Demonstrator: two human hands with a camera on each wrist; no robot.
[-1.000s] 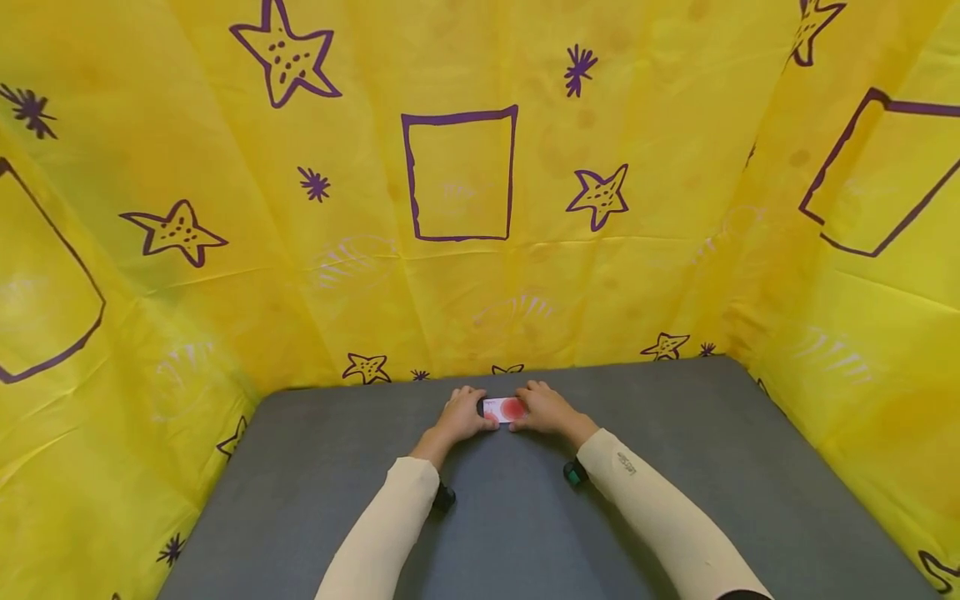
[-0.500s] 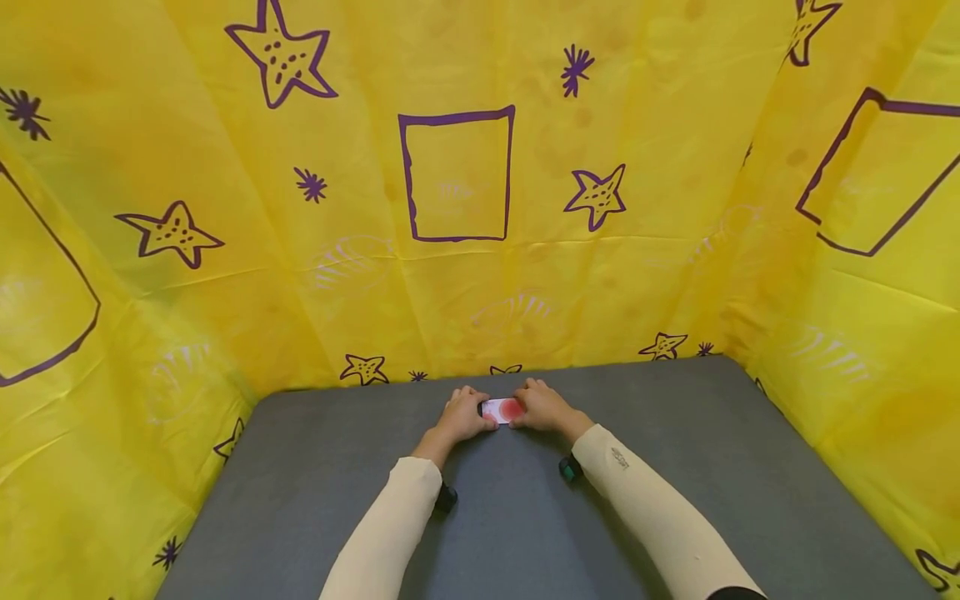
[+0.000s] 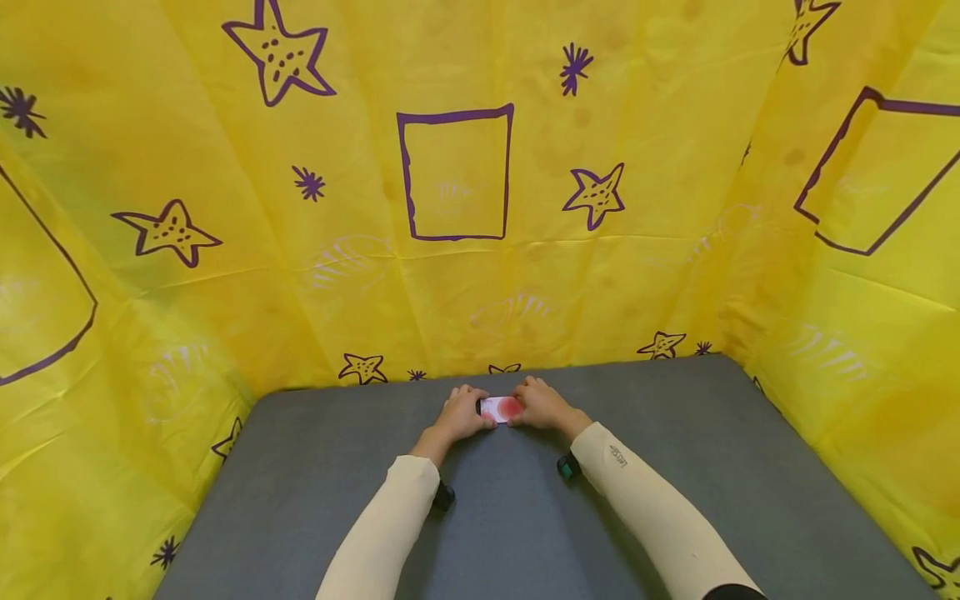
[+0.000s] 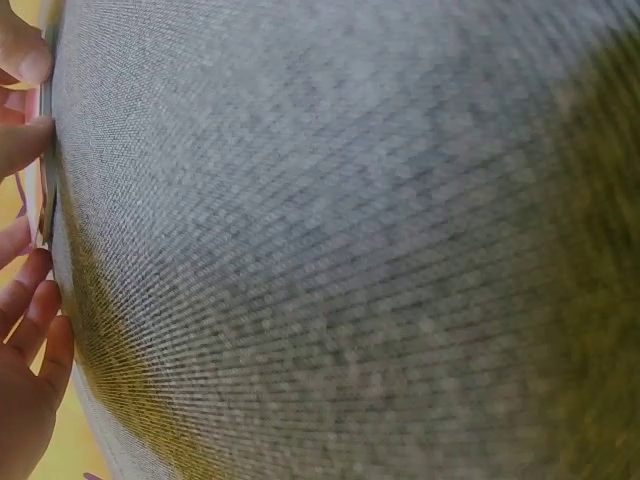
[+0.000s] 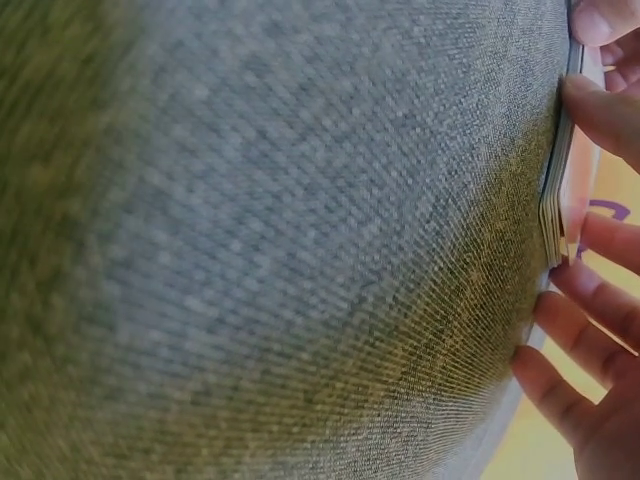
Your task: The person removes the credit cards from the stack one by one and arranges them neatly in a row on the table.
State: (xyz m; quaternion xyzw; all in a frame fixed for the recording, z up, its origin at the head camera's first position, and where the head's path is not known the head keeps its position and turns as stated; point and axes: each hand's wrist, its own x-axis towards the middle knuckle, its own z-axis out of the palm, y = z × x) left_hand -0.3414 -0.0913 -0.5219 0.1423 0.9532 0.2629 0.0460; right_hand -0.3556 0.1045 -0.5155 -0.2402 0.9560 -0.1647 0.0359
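Near the far edge of the grey table lies a small rectangular stack of cards (image 3: 497, 409), its top white with red round shapes. Several thin layers show along the side of the card stack (image 5: 556, 190) in the right wrist view. My left hand (image 3: 457, 414) holds its left end between thumb and fingers, over a dark bit at that end. The opposite end is gripped by my right hand (image 3: 545, 407), thumb on the near side and fingers beyond. Both thumbs sit close together on the near edge. The covered ends are hidden.
The grey cloth-covered table (image 3: 495, 517) spreads around the hands. Yellow curtains (image 3: 450, 308) with purple stars and frames rise behind it and on both sides. Each wrist carries a dark camera, one of them the right wrist camera (image 3: 568, 466).
The hands and the card stack stay almost in place. Only a slight shift of the whole view to the left shows.
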